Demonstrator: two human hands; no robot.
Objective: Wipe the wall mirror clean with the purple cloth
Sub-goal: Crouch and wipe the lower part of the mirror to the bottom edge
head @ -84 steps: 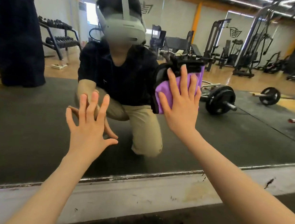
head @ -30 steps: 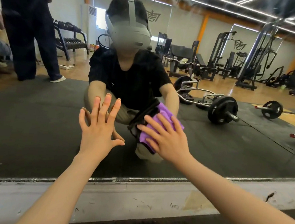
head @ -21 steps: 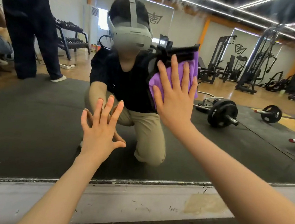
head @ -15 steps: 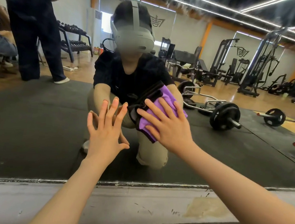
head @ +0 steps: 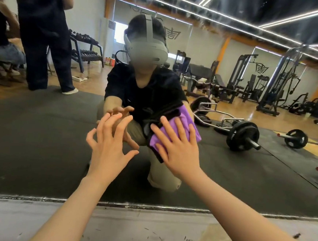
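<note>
**Flat palm on cloth, low on the glass**

The right hand (head: 178,150) lies flat with straight, spread fingers, pressing the purple cloth (head: 190,126) against the wall mirror (head: 38,139). The cloth is soft, creased and folded, with a dark edge on its left. Just beside it, the left hand (head: 110,147) holds nothing, fingers splayed and slightly bent near the glass. Below runs the mirror's scuffed metal edge over a scratched pale ledge (head: 145,229). Reflected barbell plates (head: 242,135) lie to the right.
</note>
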